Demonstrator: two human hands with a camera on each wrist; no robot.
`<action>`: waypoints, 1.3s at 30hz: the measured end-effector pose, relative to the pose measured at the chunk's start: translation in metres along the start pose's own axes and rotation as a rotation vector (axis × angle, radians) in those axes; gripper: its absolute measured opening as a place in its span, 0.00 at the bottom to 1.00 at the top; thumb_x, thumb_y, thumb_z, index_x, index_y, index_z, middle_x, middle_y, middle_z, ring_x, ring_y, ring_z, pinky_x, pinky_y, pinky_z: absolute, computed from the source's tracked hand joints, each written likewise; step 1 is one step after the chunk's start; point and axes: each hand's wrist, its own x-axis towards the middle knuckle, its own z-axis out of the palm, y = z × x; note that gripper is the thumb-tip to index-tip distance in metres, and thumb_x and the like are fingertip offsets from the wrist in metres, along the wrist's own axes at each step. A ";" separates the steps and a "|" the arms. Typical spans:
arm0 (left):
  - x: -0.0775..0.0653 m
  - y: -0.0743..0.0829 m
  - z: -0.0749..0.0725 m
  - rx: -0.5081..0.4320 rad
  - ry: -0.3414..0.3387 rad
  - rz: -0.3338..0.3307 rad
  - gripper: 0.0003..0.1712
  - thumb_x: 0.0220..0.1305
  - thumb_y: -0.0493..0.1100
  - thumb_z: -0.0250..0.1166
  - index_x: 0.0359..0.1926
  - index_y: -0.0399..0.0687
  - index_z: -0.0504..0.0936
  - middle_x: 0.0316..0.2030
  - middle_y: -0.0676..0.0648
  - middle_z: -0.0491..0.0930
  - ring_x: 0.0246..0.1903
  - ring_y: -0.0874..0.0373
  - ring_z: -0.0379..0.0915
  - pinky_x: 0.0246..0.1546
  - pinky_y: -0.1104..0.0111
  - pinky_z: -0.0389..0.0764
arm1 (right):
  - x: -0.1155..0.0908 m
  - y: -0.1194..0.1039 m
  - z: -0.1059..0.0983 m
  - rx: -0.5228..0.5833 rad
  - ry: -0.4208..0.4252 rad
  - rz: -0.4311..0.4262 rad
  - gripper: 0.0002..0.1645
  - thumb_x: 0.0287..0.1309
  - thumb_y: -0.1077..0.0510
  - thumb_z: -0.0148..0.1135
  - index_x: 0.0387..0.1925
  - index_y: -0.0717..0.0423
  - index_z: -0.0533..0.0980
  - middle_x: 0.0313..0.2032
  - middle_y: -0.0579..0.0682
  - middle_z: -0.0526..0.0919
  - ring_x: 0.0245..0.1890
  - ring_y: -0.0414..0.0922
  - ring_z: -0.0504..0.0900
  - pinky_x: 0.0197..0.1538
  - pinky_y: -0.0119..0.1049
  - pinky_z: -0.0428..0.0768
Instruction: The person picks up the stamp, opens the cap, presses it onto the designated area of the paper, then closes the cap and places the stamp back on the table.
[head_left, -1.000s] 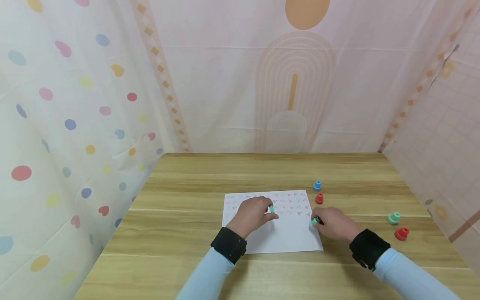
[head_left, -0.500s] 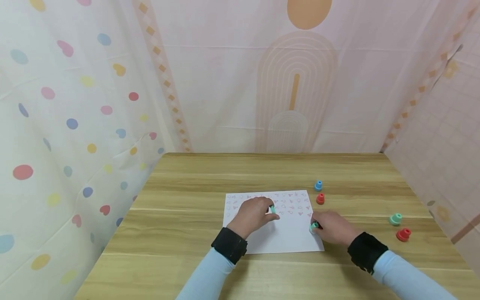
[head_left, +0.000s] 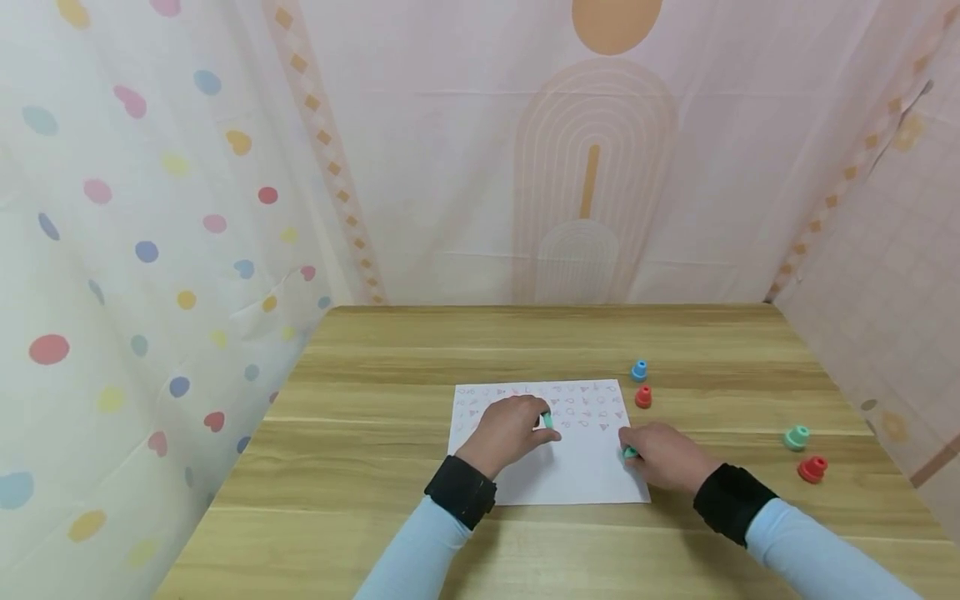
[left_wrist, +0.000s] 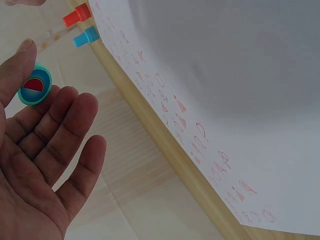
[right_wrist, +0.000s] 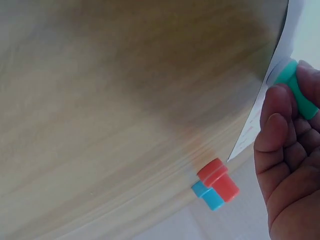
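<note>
Now the green stamp (right_wrist: 289, 76), pinched by the right hand (head_left: 667, 454) at the paper's (head_left: 573, 475) right edge, shows less, perhaps turned for printing; the left hand (head_left: 504, 429) pinches another green piece (left_wrist: 35, 84).

A round green piece (left_wrist: 42, 76), its blue hollow framing a part-red, part-pale disc, is being pinched above a white sheet (head_left: 581, 479) lying flat with rows of small red figures, while a flared green piece (right_wrist: 294, 86) is being held tilted by the sheet's right edge.
</note>
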 end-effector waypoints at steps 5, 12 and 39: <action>0.001 0.000 0.001 -0.009 -0.005 -0.007 0.16 0.57 0.54 0.74 0.37 0.49 0.84 0.24 0.58 0.75 0.26 0.64 0.70 0.27 0.73 0.72 | -0.001 -0.002 0.000 -0.007 -0.016 0.014 0.11 0.57 0.62 0.71 0.38 0.52 0.75 0.25 0.43 0.73 0.26 0.43 0.71 0.33 0.36 0.71; 0.000 0.000 0.004 -0.002 0.003 0.010 0.16 0.57 0.54 0.74 0.37 0.48 0.84 0.24 0.58 0.75 0.25 0.65 0.69 0.26 0.74 0.71 | -0.003 -0.004 0.002 -0.010 -0.018 0.026 0.12 0.57 0.62 0.71 0.40 0.52 0.75 0.25 0.43 0.73 0.26 0.43 0.71 0.34 0.38 0.72; 0.002 -0.002 0.005 -0.005 0.000 0.006 0.15 0.57 0.54 0.74 0.37 0.49 0.85 0.23 0.58 0.75 0.25 0.65 0.69 0.27 0.74 0.72 | -0.003 -0.008 0.004 0.003 0.012 0.066 0.10 0.60 0.64 0.68 0.38 0.52 0.75 0.25 0.44 0.75 0.24 0.43 0.70 0.31 0.37 0.71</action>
